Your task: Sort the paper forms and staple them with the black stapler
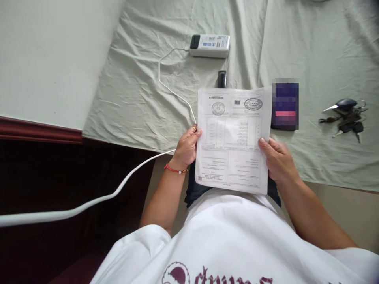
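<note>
A printed paper document (232,138) with two stamps and a table of rows is held up over the table's front edge, its print upside down to me. My left hand (188,145) grips its left edge, thumb on top and fingers behind. On the right edge my right hand (276,157) is closed the same way, its thumb resting on the printed face. Past the top of the paper, part of a small black object (222,79) shows; the rest of it is covered. A white cable (168,88) passes behind my left hand.
A white power bank (210,46) with a black end lies farther back, the cable plugged into it. Right of the paper is a blurred-out dark rectangular object (285,105). A bunch of keys (346,118) lies farther right on the wrinkled green cloth (133,79).
</note>
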Available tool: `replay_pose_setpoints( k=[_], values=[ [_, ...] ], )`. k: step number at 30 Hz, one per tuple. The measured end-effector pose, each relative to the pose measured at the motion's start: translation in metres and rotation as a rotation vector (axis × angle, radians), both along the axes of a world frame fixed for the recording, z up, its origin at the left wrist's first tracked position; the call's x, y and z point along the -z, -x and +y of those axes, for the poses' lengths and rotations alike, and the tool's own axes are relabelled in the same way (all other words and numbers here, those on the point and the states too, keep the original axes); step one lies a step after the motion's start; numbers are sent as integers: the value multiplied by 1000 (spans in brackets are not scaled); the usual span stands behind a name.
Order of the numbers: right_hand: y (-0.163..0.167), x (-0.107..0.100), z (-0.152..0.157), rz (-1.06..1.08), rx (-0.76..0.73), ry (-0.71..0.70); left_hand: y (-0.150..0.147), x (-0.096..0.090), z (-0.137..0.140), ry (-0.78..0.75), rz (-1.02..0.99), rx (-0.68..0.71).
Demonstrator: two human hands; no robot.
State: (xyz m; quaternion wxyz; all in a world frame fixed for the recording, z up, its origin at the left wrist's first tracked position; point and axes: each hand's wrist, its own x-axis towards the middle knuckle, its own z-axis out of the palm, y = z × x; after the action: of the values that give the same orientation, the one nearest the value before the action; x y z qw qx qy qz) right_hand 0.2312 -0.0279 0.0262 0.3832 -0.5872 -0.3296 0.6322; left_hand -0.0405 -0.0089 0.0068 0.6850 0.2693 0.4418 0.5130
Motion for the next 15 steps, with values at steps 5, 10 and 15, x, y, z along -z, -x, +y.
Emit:
replay_pose_setpoints(
  k=[5, 10, 15],
  values=[
    [-8, -1, -4, -14, -56, 44, -3, -1, 13, 47, 73, -51],
    [-13, -4, -7, 1, -72, 29, -15, -1, 28, 4, 156, -170],
    [-19, -2, -9, -122, -139, -119, -24, 1, 36, -85, 240, -174]
  ],
)
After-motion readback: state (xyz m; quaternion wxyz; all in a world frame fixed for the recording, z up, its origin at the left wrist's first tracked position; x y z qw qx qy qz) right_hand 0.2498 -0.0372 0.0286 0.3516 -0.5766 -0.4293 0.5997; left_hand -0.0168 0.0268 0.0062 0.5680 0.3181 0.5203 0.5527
